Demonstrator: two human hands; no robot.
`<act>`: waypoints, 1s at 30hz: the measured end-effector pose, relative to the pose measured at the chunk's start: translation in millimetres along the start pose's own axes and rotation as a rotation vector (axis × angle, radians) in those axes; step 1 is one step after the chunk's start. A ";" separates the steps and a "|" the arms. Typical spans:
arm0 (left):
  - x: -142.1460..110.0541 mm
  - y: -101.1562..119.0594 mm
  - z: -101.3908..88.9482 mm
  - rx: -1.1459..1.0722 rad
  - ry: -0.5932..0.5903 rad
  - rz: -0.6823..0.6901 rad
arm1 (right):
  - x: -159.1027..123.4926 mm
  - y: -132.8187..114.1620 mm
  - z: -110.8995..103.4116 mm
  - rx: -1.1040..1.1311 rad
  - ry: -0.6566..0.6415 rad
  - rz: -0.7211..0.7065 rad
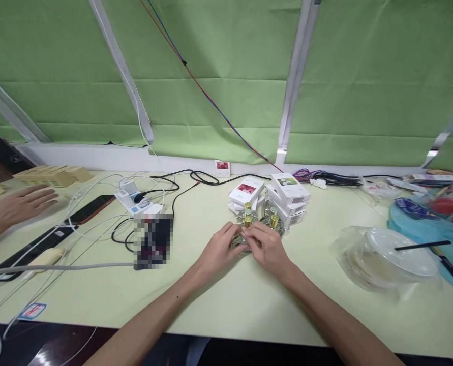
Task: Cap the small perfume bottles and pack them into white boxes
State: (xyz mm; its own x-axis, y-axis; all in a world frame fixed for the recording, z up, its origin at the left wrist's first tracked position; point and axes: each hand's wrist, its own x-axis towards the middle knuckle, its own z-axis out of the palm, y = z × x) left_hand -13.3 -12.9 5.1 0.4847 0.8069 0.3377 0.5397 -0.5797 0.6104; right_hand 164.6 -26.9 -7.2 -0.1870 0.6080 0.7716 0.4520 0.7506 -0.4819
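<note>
Here, in the head view, the left hand (221,247) and the right hand (267,249) meet over the surface (211,305), their fingers bent and the tips close together. They are at the near side of a group of small bottles (274,220) with gold caps; whether the hands grip one of them, I cannot tell, because the fingers hide it. The bottles are just in front of white boxes (290,188), which lie in two piles. At the left, another person's hand (31,204) is near a dark phone (93,208).
</note>
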 end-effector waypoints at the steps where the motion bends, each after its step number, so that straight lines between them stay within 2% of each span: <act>1: -0.1 -0.1 0.0 0.001 0.003 0.003 | 0.1 0.0 0.1 -0.005 -0.002 -0.004; 12: 0.8 2.5 -0.5 -0.002 0.014 0.007 | 2.7 -2.9 -3.4 -0.043 -0.058 -0.016; 23: 0.5 4.2 -1.4 -0.002 0.011 -0.003 | 2.5 -1.9 -1.4 0.010 -0.022 0.053; 30: 1.2 2.6 -0.5 0.000 -0.007 -0.011 | 3.1 -1.7 -1.8 0.001 -0.030 -0.001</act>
State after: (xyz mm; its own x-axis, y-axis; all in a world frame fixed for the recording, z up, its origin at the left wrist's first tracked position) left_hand -11.7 -13.4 7.5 0.4833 0.8126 0.3257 0.5450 -0.5705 0.6145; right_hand 164.8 -26.7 -3.2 -0.2137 0.6149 0.7591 0.4507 0.7515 -0.4818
